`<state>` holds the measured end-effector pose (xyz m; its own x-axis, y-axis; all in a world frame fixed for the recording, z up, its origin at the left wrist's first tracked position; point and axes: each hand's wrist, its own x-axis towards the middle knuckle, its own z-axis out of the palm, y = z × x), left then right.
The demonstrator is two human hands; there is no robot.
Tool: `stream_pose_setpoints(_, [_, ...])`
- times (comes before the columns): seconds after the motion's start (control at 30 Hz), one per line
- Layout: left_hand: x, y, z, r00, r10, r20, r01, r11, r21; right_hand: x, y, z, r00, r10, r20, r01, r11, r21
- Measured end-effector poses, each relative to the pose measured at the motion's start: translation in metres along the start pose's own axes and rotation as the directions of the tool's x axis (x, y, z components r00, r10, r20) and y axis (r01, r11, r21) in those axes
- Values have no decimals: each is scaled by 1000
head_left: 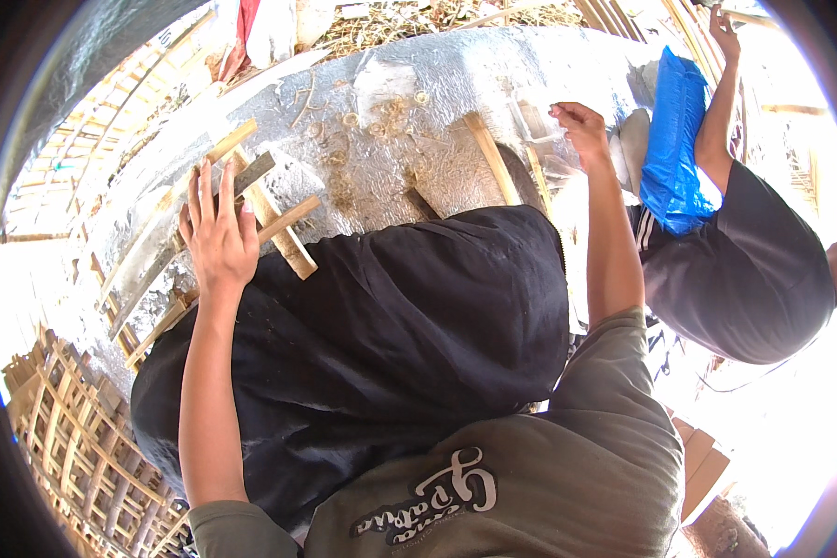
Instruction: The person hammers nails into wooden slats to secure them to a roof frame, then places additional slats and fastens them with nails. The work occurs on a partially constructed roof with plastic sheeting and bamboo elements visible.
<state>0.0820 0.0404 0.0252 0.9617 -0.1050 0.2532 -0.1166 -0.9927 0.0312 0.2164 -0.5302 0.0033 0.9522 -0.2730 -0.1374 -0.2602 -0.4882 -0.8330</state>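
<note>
My left hand [221,237] lies with its fingers stretched out over several crossed bamboo slats [288,249], left of my lap. One slat [290,218] pokes out past the thumb, and a darker one [256,173] sticks out beyond the fingers. On the right, my right hand [581,135] is raised above the silvery sheet [381,121], its fingertips drawn together. Whatever they may pinch is washed out by glare. Below and left of that hand, a bamboo strip [491,158] leans toward my knee, beside a dark curved piece [519,175].
At the right sits another person in dark shorts [735,279], one arm raised, with a blue plastic bag [676,139] next to them. Woven bamboo lattice [102,446] stands at the lower left. Dry straw [381,33] lies beyond the sheet. Dark cloth [418,307] covers my legs.
</note>
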Motion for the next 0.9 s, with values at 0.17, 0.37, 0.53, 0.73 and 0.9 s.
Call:
stream_pose_setpoints(0.17, [1, 1, 0, 1000, 0, -2, 0, 1000, -5, 10, 19, -3, 999, -45, -6, 44, 990, -138])
stream_pose_setpoints(0.37, [0, -1, 1, 1000, -10, -3, 10, 1000, -25, 2, 3, 0, 996, -70, -48, 51, 945, -324])
stream_pose_setpoints(0.53, [1, 0, 1, 1000, -4, 1, 4, 999, -32, -4, -3, 1, 984, -169, -53, 128, 886, -445])
stream_pose_setpoints(0.73, [2, 0, 3, 1000, 8, -7, -8, 999, -39, -12, -7, 7, 958, -281, -59, 219, 847, -484])
stream_pose_setpoints(0.9, [1, 2, 3, 1000, 9, -17, -9, 999, -41, -19, -13, 8, 898, -430, -97, 359, 841, -405])
